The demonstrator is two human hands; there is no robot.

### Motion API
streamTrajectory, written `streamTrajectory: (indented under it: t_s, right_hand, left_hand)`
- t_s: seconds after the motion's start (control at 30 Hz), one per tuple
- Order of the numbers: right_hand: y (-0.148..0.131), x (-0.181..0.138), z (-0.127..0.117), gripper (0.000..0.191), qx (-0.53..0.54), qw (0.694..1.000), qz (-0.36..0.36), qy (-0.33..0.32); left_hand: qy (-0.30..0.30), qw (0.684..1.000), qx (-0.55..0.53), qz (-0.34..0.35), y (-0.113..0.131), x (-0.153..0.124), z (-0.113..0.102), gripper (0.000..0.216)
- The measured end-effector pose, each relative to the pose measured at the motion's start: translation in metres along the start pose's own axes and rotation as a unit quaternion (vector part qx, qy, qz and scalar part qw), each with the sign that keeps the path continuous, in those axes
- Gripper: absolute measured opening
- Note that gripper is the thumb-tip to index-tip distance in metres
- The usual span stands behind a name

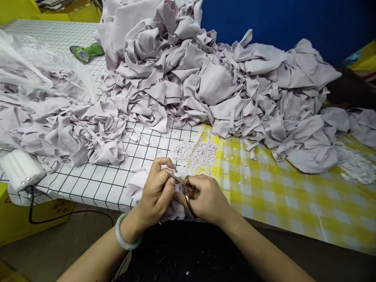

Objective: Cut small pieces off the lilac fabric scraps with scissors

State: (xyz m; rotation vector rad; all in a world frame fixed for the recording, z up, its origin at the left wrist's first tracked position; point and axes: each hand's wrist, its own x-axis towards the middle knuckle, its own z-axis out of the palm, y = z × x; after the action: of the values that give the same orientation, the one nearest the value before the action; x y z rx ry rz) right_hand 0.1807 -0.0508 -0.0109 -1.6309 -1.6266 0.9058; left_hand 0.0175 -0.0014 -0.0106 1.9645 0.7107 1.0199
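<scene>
Over the table's front edge, my right hand (207,197) grips a pair of scissors (188,191) by its handles. The blades are parted and point left at my left hand (160,188), whose thumb and fingers are pinched together. A strip of pale lilac fabric seems to be in that pinch, partly hidden by the fingers. Below the hands hangs a pale lilac fabric piece (137,184), mostly covered by my left hand. Just beyond lies a heap of tiny fabric clippings (202,154).
A large pile of pale lilac fabric pieces (217,82) fills the back. A smaller fabric pile (73,129), a clear plastic bag (35,70), a green-handled rotary cutter (85,53) and a white corded box (22,170) are at left. More clippings (357,164) lie far right.
</scene>
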Motion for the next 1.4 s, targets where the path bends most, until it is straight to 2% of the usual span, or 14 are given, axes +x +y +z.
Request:
streamTrajectory:
  t_s: [0.2, 0.4, 0.5, 0.57, 0.63, 0.7, 0.8, 0.87, 0.93, 1.03, 1.13, 1.23, 1.33, 1.4]
  right_hand:
    - [0.008, -0.008, 0.0, 0.057, 0.028, 0.998, 0.058, -0.011]
    - [0.029, -0.016, -0.008, 0.062, 0.035, 0.987, 0.158, 0.018]
    - [0.039, -0.021, -0.02, 0.056, 0.064, 0.976, 0.202, 0.053]
    - [0.04, -0.026, -0.023, 0.043, 0.105, 0.974, 0.186, 0.08]
    - [0.033, -0.031, -0.015, 0.044, 0.152, 0.978, 0.126, 0.072]
    - [0.02, -0.033, 0.003, 0.051, 0.183, 0.981, 0.062, 0.019]
    - [-0.002, -0.027, 0.036, 0.022, 0.201, 0.978, 0.015, -0.051]
    - [-0.015, -0.019, 0.046, 0.013, 0.267, 0.962, 0.014, -0.058]
    - [-0.027, -0.013, 0.039, 0.016, 0.379, 0.924, 0.018, -0.043]
    - [-0.041, -0.014, 0.01, 0.031, 0.462, 0.886, -0.043, 0.025]
    - [-0.046, -0.027, -0.02, 0.05, 0.414, 0.901, -0.1, 0.088]
    - [-0.036, -0.036, -0.062, 0.036, 0.323, 0.919, -0.046, 0.221]
    - [-0.017, -0.032, -0.143, 0.019, 0.193, 0.88, -0.046, 0.43]
    - [0.002, -0.02, -0.212, 0.017, 0.056, 0.831, -0.086, 0.547]
  left_hand:
    - [-0.02, 1.0, 0.006, 0.013, 0.002, 0.009, 0.005, 0.019]
    - [-0.06, 0.998, 0.008, 0.022, -0.011, 0.021, 0.021, 0.02]
    - [-0.059, 0.998, -0.002, 0.006, -0.013, 0.023, 0.021, 0.02]
    - [-0.05, 0.998, -0.013, -0.02, -0.009, 0.02, 0.009, 0.021]
    - [-0.02, 0.997, -0.034, -0.063, 0.0, 0.012, -0.013, 0.022]
    - [0.04, 0.988, -0.084, -0.121, 0.011, 0.0, -0.041, 0.024]
    - [0.15, 0.955, -0.174, -0.187, 0.032, -0.021, -0.077, 0.024]
    - [0.221, 0.939, -0.188, -0.185, 0.047, -0.029, -0.09, 0.023]
    - [0.266, 0.932, -0.176, -0.171, 0.061, -0.027, -0.089, 0.019]
    - [0.231, 0.928, -0.222, -0.192, 0.08, -0.002, -0.064, 0.019]
    - [0.068, 0.925, -0.332, -0.171, 0.105, 0.049, -0.022, 0.02]
    - [-0.067, 0.909, -0.407, -0.058, 0.14, 0.118, 0.025, 0.024]
    - [-0.082, 0.888, -0.452, 0.029, 0.161, 0.19, 0.073, 0.032]
    - [-0.063, 0.892, -0.448, 0.012, 0.153, 0.226, 0.11, 0.032]
